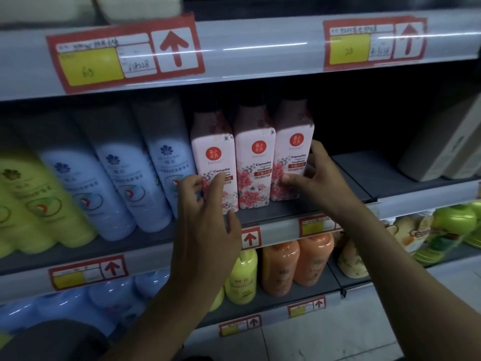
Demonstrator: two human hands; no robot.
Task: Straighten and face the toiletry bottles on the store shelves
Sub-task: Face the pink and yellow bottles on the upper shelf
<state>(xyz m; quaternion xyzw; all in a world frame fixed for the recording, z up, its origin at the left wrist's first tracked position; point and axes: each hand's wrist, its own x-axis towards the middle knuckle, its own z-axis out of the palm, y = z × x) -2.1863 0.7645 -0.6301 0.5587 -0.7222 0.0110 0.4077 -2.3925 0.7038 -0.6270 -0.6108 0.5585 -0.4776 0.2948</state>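
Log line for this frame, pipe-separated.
left hand: holds left camellia bottle | right hand: holds right camellia bottle | middle camellia bottle: upright, label forward

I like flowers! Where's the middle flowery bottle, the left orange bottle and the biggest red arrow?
middle flowery bottle (255, 165), head view, label front
left orange bottle (280, 269), head view, its body
biggest red arrow (177, 57), head view, its shaft

Three white floral Camellia conditioner bottles (253, 162) — upright, side by side, labels forward — on the middle shelf.

White camellia bottles (255, 162) bear red flowers; neighbouring bottles (117, 178) pale blue.
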